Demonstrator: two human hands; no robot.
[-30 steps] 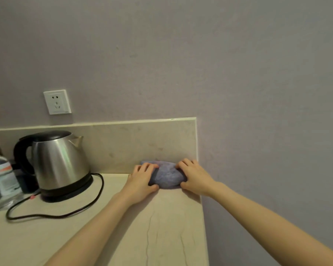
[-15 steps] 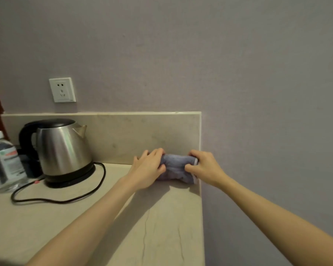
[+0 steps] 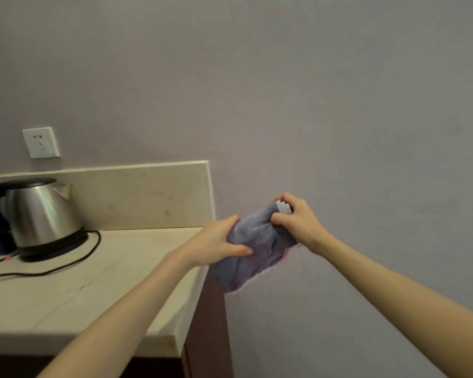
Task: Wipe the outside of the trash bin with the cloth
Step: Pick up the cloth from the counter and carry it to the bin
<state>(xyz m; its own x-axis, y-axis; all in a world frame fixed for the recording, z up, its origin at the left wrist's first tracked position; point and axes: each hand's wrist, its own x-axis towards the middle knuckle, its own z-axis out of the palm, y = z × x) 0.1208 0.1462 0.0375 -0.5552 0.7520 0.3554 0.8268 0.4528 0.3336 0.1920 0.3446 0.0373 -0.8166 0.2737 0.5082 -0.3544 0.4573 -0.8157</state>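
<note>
A folded grey-blue cloth (image 3: 257, 249) with a pale pink edge hangs in the air just past the right end of the counter, in front of the wall. My left hand (image 3: 219, 241) grips its left side with the thumb on top. Its upper right corner is pinched by my right hand (image 3: 298, 219), where white layered edges show. The lower part of the cloth droops free. No trash bin is in view.
A beige stone counter (image 3: 99, 282) with a backsplash stands at the left above a dark brown cabinet side (image 3: 208, 323). A steel kettle (image 3: 41, 214) on a black base with a cord sits at its far left. A white wall socket (image 3: 41, 142) is above.
Both hands lifted the cloth off the counter's back right corner and carried it right, past the counter edge. The view has shifted to the right.
</note>
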